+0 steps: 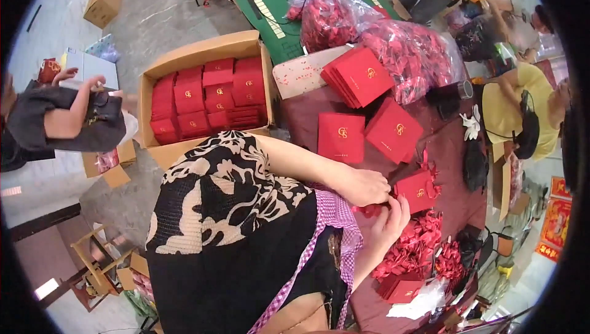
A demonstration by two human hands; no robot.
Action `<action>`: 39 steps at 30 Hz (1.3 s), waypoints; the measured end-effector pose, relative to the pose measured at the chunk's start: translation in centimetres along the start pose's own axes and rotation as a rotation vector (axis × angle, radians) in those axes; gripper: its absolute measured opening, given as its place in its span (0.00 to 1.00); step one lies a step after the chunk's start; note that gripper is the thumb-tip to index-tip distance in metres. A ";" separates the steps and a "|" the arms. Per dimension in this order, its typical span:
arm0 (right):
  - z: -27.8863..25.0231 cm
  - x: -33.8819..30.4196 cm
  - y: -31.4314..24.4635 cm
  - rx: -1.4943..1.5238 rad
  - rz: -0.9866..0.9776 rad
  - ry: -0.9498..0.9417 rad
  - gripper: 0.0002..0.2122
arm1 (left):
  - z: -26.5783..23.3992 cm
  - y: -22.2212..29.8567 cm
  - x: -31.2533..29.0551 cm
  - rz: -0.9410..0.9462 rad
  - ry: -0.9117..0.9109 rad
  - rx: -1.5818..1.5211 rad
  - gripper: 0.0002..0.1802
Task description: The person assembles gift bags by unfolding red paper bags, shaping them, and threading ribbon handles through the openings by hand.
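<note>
A flat, square red packet (415,191) with a gold emblem lies on the dark red tabletop, red ribbon showing at its far edge. At its left side is my left hand (364,187), fingers curled and pinched; whatever is between them is hidden. My right hand (391,218) closes around the packet's near-left corner with thumb and fingers. Close below the packet spreads a heap of red ribbon pieces (413,243). Two more red packets, one on the left (340,138) and one tilted (394,130), lie beyond my hands, with a stack of them (358,76) behind.
An open cardboard carton (268,82) full of red packets stands on my left. Clear plastic bags of red ribbon (418,57) lie at the far side, near a green table (251,3). A small packet stack (399,288) sits near right. Other people, one in yellow (513,103), are around.
</note>
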State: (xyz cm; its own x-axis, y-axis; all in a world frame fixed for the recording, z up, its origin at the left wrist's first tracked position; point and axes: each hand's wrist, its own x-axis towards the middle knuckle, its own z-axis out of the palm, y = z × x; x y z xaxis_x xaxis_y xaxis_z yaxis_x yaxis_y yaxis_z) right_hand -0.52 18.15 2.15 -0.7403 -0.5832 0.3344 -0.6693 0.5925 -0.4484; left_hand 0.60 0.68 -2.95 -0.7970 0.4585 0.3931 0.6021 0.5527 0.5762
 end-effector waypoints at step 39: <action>-0.8 2.9 7.7 0.424 0.202 -0.304 0.07 | -4.3 -5.8 -1.1 -0.224 0.183 -0.289 0.07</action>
State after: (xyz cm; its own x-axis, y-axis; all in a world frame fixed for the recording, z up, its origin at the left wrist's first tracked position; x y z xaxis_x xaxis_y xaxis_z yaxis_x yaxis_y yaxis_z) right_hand -7.88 21.44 0.33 -0.7575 -0.6526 -0.0190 -0.3854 0.4705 -0.7938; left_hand -2.21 -6.04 -3.71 -0.9178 0.2029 0.3412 0.3956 0.3941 0.8296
